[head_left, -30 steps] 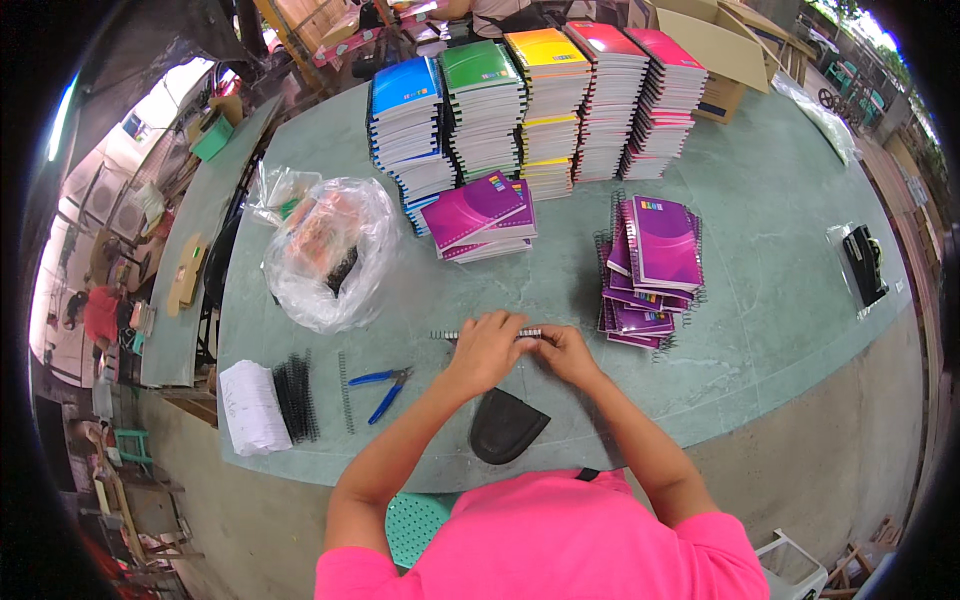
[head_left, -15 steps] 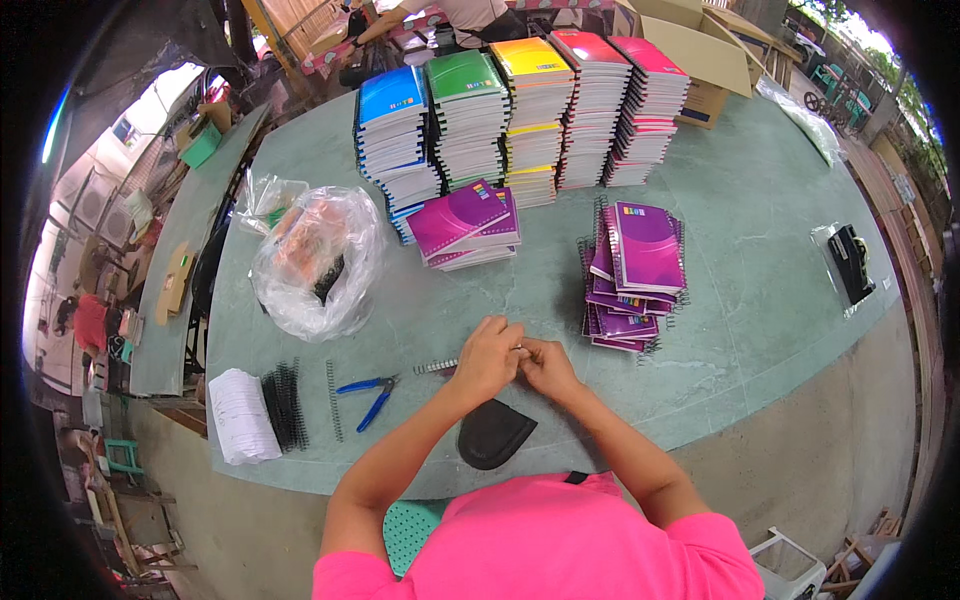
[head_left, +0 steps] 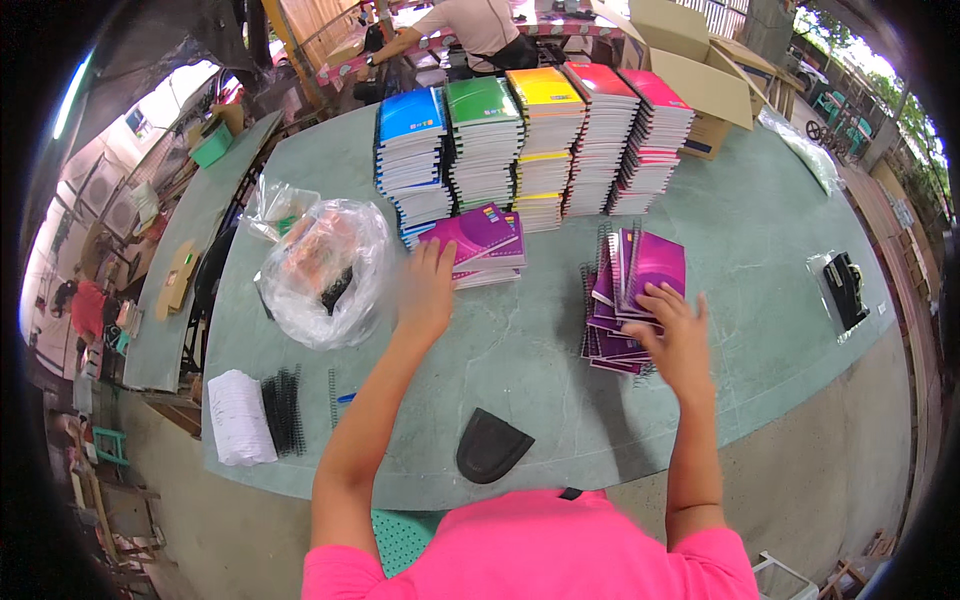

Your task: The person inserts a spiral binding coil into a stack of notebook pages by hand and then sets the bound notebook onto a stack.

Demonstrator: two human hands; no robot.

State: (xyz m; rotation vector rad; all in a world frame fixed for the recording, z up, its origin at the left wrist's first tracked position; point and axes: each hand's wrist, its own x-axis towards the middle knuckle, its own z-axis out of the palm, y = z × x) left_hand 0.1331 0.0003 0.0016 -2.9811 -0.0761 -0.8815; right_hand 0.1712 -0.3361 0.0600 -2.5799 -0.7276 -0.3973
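Observation:
My left hand [head_left: 428, 290] is stretched forward with fingers spread, its fingertips at the near edge of a small pile of purple notebooks [head_left: 478, 240]; it looks blurred. My right hand [head_left: 675, 338] lies with fingers apart on the near part of a loose pile of purple spiral-bound notebooks [head_left: 645, 268]. Neither hand visibly holds anything. Both piles rest on a green table [head_left: 540, 350].
Tall notebook stacks [head_left: 530, 130] in blue, green, yellow, red and pink line the back. A clear plastic bag [head_left: 325, 265] lies left, white and black binding coils [head_left: 255, 405] at the near left edge, a black pouch [head_left: 490, 445] near me. A cardboard box [head_left: 690, 70] and a person [head_left: 480, 25] are behind.
My hands were together near the table's front edge holding a thin wire coil. They have separated and reached forward, the left to the middle purple pile, the right onto the spiral-bound pile.

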